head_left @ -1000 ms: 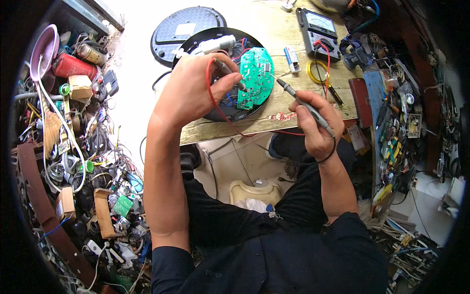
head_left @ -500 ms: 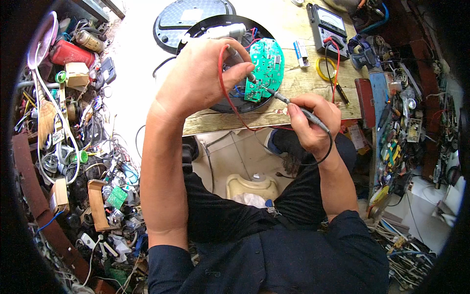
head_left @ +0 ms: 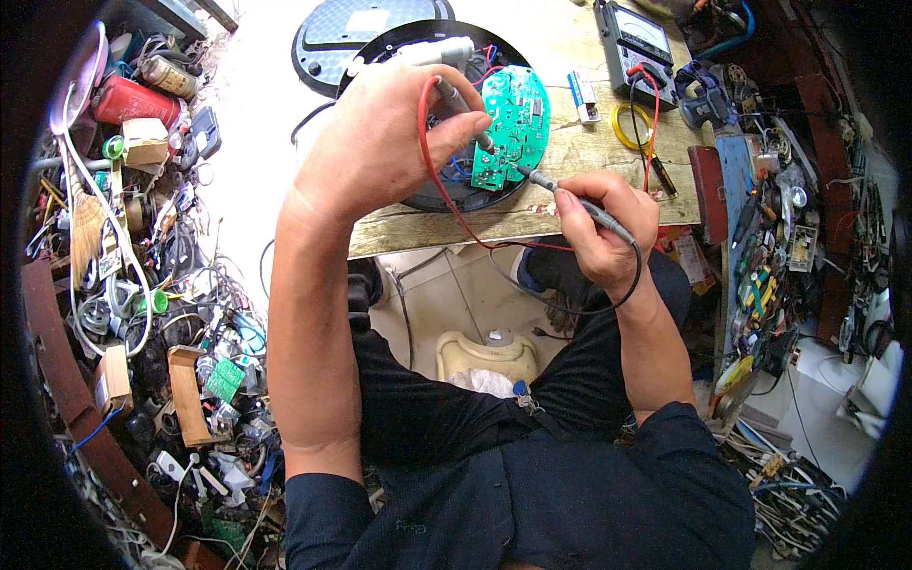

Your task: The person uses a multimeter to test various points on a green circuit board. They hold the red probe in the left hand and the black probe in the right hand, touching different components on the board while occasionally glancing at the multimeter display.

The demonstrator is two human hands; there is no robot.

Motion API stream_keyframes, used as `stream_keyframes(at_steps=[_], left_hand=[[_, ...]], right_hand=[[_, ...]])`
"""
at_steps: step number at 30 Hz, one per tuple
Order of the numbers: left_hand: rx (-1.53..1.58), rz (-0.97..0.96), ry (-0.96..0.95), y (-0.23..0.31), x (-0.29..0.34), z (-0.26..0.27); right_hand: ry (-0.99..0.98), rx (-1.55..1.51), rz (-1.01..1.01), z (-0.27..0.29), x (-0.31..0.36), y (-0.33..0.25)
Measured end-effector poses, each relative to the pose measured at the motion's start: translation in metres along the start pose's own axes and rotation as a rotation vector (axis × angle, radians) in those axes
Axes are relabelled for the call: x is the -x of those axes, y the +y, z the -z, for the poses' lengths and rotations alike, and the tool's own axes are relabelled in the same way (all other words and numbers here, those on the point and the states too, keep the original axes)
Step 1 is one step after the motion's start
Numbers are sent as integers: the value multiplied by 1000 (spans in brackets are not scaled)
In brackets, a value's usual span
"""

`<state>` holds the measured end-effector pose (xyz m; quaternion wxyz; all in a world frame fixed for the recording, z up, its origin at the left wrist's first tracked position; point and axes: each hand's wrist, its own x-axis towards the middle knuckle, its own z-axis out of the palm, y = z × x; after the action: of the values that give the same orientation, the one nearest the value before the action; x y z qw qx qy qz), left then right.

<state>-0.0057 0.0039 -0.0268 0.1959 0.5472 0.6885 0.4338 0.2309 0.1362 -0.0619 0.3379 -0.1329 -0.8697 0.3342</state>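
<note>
A green circuit board [head_left: 516, 119] rests in a round black housing [head_left: 456, 201] on the wooden workbench. My left hand [head_left: 385, 133] reaches over the housing, closed on a grey test probe [head_left: 460, 100] with a red lead, its tip at the board's left edge. In my right hand [head_left: 613, 223] is a second grey test probe [head_left: 591, 209] with a black lead, slanting in from the right. Its tip is at the lower part of the board; whether it touches I cannot tell. Beside the board, a white cylindrical part [head_left: 437, 52] lies in the housing.
An analog multimeter [head_left: 638, 52] stands at the bench's far right, near a small box [head_left: 582, 97], a yellow wire coil [head_left: 631, 128] and a black-and-yellow tool [head_left: 662, 171]. A round dark cover [head_left: 366, 33] lies behind the housing. Heaped electronic scrap [head_left: 223, 380] fills the left side.
The view has shifted slightly. Both hands keep hold of their probes over the board; the right probe's tip has moved a little along the board's lower part.
</note>
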Motion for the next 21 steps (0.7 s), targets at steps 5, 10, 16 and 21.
stream_keyframes(at_steps=[5,10,16,21], left_hand=[[22,29,-16,-1,0,0],[-40,54,-29,3,-2,4],[-59,60,-24,5,-1,4],[-65,60,-24,4,-1,4]], right_hand=[[-9,-10,-6,0,0,-2],[-15,-12,-16,-1,0,0],[-18,-13,-27,-1,0,-1],[-21,-10,-19,-1,0,0]])
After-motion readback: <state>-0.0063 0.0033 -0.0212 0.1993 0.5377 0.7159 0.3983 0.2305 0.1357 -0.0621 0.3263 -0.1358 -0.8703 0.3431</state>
